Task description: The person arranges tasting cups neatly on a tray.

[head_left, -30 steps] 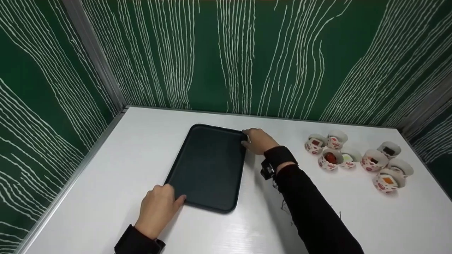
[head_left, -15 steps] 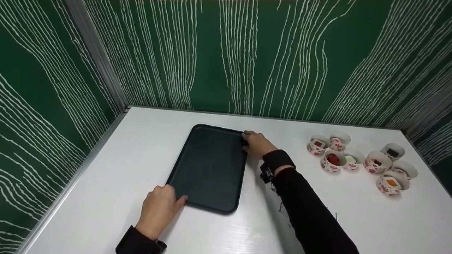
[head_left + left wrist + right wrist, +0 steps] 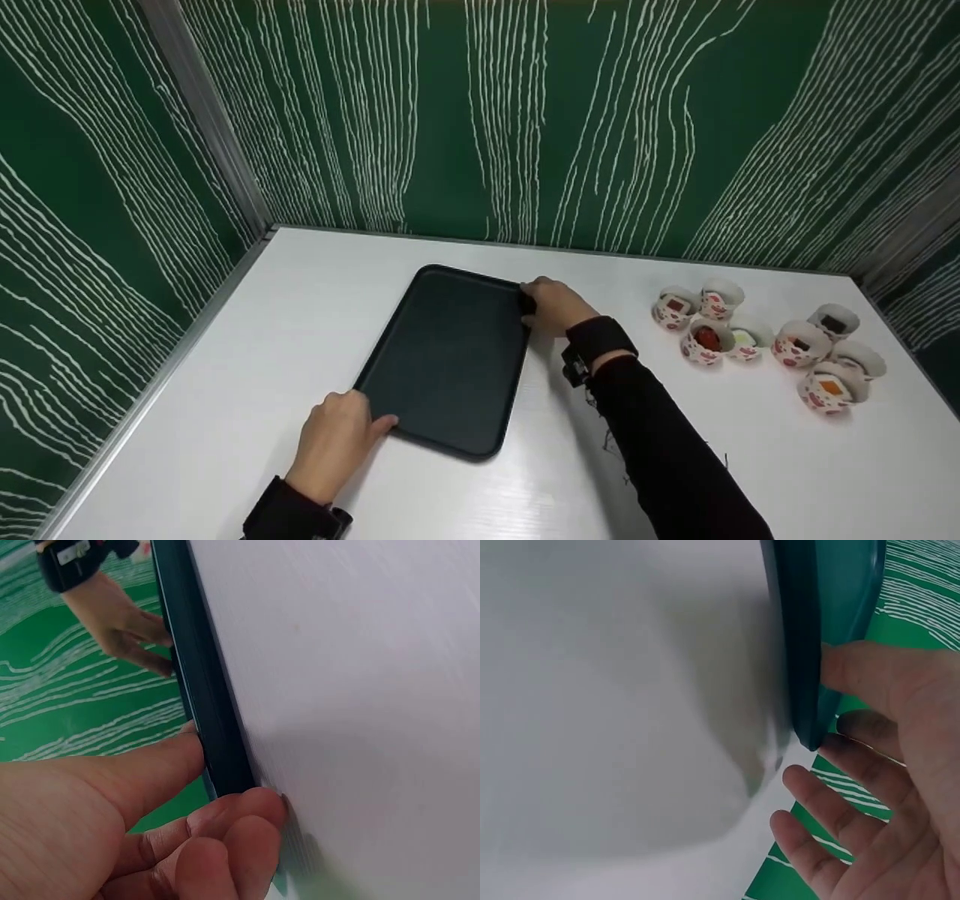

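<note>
Head view: tray (image 3: 446, 360) dark, at frame centre, long side slanting from lower left to upper right; cannot tell whether it rests fully on the white table (image 3: 187, 420). Left hand (image 3: 335, 442), lower centre-left, grips the tray's lower-left corner; left wrist view shows thumb on the upper side, fingers curled at the underside. Right hand (image 3: 559, 306), right of centre, pinches the upper-right corner; right wrist view has its lower two fingers off the tray. Eight patterned cups (image 3: 707, 345) at right, in two clusters of four. Green wall (image 3: 442, 112), white wavy lines, across the top
</note>
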Motion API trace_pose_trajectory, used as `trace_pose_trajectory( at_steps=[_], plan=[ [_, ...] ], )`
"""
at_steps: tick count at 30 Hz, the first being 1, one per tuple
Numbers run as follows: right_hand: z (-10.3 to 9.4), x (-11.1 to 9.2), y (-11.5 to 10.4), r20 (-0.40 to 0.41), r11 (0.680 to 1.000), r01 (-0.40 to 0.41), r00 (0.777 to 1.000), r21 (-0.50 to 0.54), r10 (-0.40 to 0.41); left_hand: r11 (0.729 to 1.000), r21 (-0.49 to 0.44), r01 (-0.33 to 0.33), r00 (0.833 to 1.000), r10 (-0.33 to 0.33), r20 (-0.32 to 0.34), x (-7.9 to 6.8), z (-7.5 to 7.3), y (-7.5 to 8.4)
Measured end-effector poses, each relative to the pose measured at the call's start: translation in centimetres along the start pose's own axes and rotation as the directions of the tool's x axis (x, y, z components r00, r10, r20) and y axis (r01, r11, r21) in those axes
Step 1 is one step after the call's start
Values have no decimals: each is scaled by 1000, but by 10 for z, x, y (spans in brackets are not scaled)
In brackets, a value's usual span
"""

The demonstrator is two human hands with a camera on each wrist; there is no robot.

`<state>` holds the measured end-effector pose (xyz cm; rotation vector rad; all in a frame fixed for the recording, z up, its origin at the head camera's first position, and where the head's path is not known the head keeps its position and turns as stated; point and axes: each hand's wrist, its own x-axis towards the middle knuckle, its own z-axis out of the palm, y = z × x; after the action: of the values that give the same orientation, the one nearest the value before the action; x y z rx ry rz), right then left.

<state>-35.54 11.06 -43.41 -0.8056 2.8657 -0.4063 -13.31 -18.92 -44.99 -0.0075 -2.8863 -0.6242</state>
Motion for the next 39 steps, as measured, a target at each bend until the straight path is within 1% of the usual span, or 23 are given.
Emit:
trace_pose_trajectory(
  at_steps=[5, 7, 10, 14, 18, 23, 31, 34, 37, 39],
  plan=[
    [-4, -10, 6, -58, 998, 25, 998, -53, -28, 1000, -13, 13, 999, -12, 31, 6, -1, -2],
    [-6, -14, 10, -86, 998, 20, 996, -64, -25, 1000, -24, 11, 999, -10, 42, 10, -2, -4],
    [-7, -19, 17, -135, 998, -7, 991, -57, -1, 999, -46, 1, 998, 2, 61, 16, -3, -6],
    [-5, -26, 28, -213, 998, -36, 977, -43, 26, 998, -70, -5, 996, 11, 87, 24, -3, -8],
    [-3, -36, 39, -257, 998, -58, 965, -39, 46, 997, -75, -11, 995, 18, 94, 31, -2, -9],
    [-4, -48, 49, -256, 998, -47, 966, -51, 32, 997, -77, -12, 994, 20, 105, 40, -2, -7],
    [-10, -68, 61, -196, 999, -46, 980, -30, 39, 998, -41, -42, 994, 46, 97, 51, -2, -2],
    [-13, -75, 63, -179, 999, -31, 983, -9, 29, 998, -41, -48, 994, 52, 93, 56, -1, -2],
    [-14, -83, 64, -163, 1000, -16, 986, 13, 18, 998, -48, -46, 995, 51, 90, 58, 0, -2],
    [-14, -88, 65, -159, 1000, -5, 987, 20, 8, 998, -53, -33, 994, 38, 100, 59, 1, -1]
  ],
)
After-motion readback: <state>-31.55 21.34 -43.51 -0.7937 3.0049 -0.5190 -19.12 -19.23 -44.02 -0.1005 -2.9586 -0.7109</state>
